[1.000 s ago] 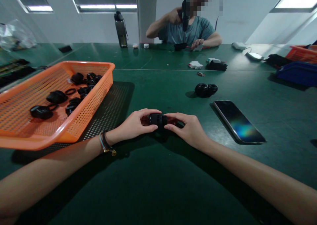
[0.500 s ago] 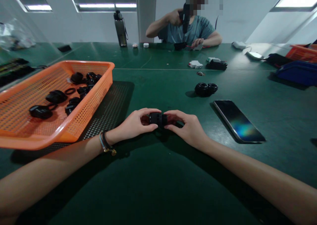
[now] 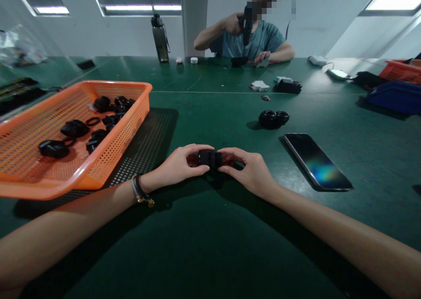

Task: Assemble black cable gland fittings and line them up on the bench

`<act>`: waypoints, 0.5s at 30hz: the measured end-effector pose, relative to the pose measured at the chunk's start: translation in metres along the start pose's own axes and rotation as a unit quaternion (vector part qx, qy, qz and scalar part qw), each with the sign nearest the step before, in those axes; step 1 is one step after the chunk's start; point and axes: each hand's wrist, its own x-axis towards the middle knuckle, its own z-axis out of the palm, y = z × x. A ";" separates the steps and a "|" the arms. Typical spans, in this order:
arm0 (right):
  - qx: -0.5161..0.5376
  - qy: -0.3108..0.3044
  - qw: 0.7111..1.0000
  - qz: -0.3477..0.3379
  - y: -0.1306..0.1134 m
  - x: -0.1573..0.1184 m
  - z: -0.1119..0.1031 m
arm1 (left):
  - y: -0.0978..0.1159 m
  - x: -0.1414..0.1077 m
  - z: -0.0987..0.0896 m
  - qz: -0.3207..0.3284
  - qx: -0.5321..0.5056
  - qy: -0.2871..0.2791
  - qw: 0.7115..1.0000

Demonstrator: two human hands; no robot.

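Note:
Between my two hands is a small black cylindrical part (image 3: 207, 158), lying sideways just above the green table (image 3: 210, 228). My left hand (image 3: 182, 165) pinches its left end with thumb and fingers. On the other end, the fingertips of my right hand (image 3: 248, 169) close round a narrower, ridged section. Whether this is one piece or two joined pieces I cannot tell. Beyond my right hand stand black ring-topped parts (image 3: 273, 119), side by side. To the left, an orange basket (image 3: 144, 98) holds several black parts (image 3: 75, 128) and a black ring (image 3: 93, 121).
A phone (image 3: 317, 160) lies right of my right hand. Farther back are white and black pieces (image 3: 287, 85), a blue bin (image 3: 394, 97) and a dark bottle (image 3: 160, 40). Across the table, a person (image 3: 243, 37) holds a black power tool (image 3: 247, 24) over small parts.

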 end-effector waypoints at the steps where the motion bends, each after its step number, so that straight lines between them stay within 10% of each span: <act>1: 0.000 0.000 1.000 0.001 0.000 0.000 0.000 | 0.000 0.000 0.000 -0.001 -0.003 0.000 1.000; 15: -0.034 0.007 0.999 0.009 0.000 0.001 0.000 | 0.000 0.000 0.000 0.000 0.000 -0.004 1.000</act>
